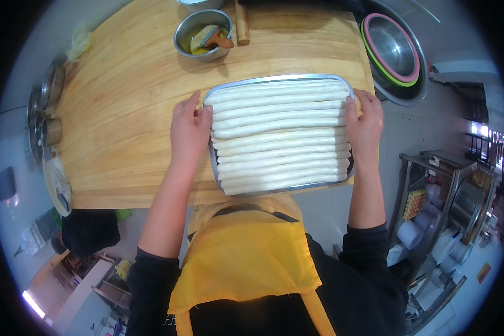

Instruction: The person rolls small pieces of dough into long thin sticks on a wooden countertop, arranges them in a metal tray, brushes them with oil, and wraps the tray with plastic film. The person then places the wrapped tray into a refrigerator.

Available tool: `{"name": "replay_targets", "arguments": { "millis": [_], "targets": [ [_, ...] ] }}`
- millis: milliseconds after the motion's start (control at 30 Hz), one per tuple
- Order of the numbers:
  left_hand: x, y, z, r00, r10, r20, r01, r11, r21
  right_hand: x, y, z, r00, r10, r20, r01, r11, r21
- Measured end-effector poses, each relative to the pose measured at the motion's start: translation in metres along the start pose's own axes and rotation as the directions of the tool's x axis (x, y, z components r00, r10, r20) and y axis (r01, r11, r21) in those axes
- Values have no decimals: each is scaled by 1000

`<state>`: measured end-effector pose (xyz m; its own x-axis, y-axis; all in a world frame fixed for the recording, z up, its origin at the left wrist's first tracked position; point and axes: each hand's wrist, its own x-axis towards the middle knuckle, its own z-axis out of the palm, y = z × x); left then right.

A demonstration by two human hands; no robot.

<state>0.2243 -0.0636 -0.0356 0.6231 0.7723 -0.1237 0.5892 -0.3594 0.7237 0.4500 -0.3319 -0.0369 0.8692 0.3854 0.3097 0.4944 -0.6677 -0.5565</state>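
A rectangular metal tray (277, 77) lies before me at the front edge of the wooden table (130, 126). Long white dough strips (281, 122) fill it side by side, running from left to right, with a glossy surface. My left hand (192, 128) grips the tray's left side, thumb at the rim near the strip ends. On the opposite side, my right hand (364, 122) holds the right rim, with its thumb over the edge. The fingers under the rim are partly hidden on both sides.
Behind the tray stands a metal bowl (179, 35) of yellow oil, with a wooden-handled brush (218, 40) in it. A rolling pin (242, 25) lies beside it. Nested basins (392, 50) sit off the right corner. Metal pots (52, 86) line the left edge. A metal shelf (441, 161) stands at right.
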Motion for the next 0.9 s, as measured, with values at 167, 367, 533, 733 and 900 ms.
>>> {"name": "replay_targets", "arguments": {
  "millis": [167, 367, 533, 733, 900],
  "targets": [
    [-13, 0, -13, 823, 534, 195, -559, 697, 450, -24, -18, -24, 987, -16, -162, 32, 995, 98],
    [-18, -28, -47, 818, 550, 167, -575, 773, 268, -107, -55, -49, 932, 66, -355, 4, 981, 193],
    [-55, -115, -108, 915, 398, 64, -399, 917, -5, -237, -74, -34, 924, 295, -244, -235, 940, 246],
    [-129, -270, -188, 926, 345, 152, -325, 935, -143, -392, -102, 69, 775, 522, 356, -600, 785, 156],
    [-216, -372, -263, 956, 110, 271, -114, 993, -1, -422, -184, 179, 686, 243, 686, -468, 869, 160]
  ]
}}
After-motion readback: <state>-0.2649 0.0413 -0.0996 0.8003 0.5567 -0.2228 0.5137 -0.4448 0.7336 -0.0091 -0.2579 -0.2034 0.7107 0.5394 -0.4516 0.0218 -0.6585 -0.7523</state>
